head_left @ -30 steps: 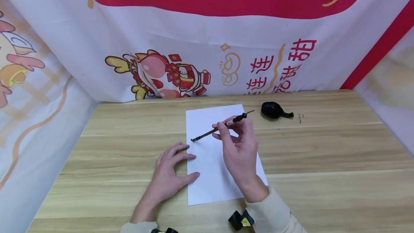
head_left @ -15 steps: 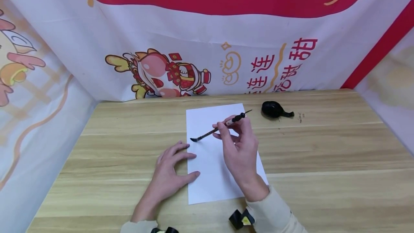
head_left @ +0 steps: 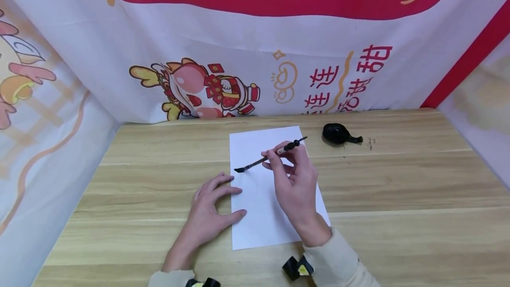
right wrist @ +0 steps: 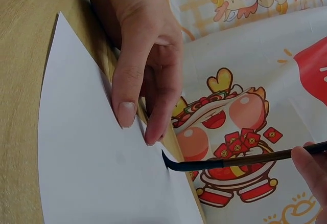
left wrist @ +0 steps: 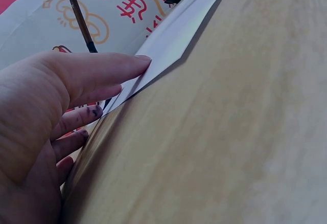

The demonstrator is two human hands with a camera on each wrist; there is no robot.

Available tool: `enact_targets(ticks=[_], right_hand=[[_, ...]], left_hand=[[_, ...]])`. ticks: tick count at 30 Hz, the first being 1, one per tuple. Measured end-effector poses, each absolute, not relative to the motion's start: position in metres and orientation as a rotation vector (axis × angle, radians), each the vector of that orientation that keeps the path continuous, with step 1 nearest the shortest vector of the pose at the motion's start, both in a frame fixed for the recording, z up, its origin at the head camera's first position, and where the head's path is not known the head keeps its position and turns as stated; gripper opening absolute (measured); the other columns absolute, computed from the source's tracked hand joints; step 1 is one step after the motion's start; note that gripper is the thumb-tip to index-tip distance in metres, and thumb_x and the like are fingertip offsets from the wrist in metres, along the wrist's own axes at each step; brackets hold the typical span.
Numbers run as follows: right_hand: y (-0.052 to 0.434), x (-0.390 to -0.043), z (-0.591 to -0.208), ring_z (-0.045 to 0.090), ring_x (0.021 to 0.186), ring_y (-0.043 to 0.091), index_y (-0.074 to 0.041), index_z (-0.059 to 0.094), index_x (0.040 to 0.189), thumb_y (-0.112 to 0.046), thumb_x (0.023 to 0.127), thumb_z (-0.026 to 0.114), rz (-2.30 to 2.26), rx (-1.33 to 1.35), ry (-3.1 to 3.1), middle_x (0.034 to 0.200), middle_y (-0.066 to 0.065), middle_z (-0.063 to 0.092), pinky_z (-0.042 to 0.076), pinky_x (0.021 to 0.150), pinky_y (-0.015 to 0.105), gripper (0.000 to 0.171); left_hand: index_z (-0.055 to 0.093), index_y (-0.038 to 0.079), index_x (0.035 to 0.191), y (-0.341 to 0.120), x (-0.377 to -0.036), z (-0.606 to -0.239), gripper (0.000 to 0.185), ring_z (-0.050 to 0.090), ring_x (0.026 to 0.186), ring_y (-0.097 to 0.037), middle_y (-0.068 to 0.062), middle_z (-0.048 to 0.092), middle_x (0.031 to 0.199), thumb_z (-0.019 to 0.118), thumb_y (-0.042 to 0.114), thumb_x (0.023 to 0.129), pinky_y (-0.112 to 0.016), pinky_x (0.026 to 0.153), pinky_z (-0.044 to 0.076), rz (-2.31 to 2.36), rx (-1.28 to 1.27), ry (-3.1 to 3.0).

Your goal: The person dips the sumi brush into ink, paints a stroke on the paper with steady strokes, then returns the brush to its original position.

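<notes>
A blank white sheet of paper [head_left: 263, 198] lies on the wooden table [head_left: 398, 189]. My left hand [head_left: 211, 209] lies flat with spread fingers on the sheet's left edge, fingertips [right wrist: 126, 112] pressing the paper [right wrist: 92, 168]. My right hand [head_left: 292, 176] pinches a thin black ink brush [head_left: 271, 157], its dark tip [right wrist: 171, 163] hovering just over the paper near the left edge. In the left wrist view the left hand [left wrist: 61, 111] touches the paper's edge [left wrist: 168, 45], with the brush [left wrist: 80, 19] above.
A small black ink dish [head_left: 338, 133] sits on the table beyond the sheet's far right corner, with a few ink specks [head_left: 370, 143] beside it. Printed cloth banners [head_left: 255, 56] wall in the back and both sides.
The brush tip has crept slightly toward the far left over the paper. The left hand stays pressed on the sheet.
</notes>
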State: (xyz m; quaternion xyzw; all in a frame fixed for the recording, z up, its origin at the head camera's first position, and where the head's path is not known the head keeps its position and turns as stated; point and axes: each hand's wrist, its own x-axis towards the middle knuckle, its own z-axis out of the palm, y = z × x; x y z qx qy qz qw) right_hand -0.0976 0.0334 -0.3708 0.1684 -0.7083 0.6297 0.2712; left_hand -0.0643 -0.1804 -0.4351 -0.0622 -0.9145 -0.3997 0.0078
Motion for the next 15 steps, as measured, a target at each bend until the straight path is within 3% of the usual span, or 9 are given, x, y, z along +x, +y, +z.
enact_targets(ticks=[15], right_hand=[[0.0328,-0.0981,-0.3737,0.081,0.1,0.025,0.001,0.058,0.12,-0.003,0.102,0.07,1.604,0.478,-1.958,0.109,0.017,0.072,0.067,0.079,0.026,0.022]], left_hand=[[0.08,0.028,0.121,-0.1799,-0.0658,-0.4343,0.044,0.035,0.161,-0.033,0.0,0.055,0.163,0.095,0.032,0.08,-0.066,0.13,0.016,-1.241,-0.167,-2.908]])
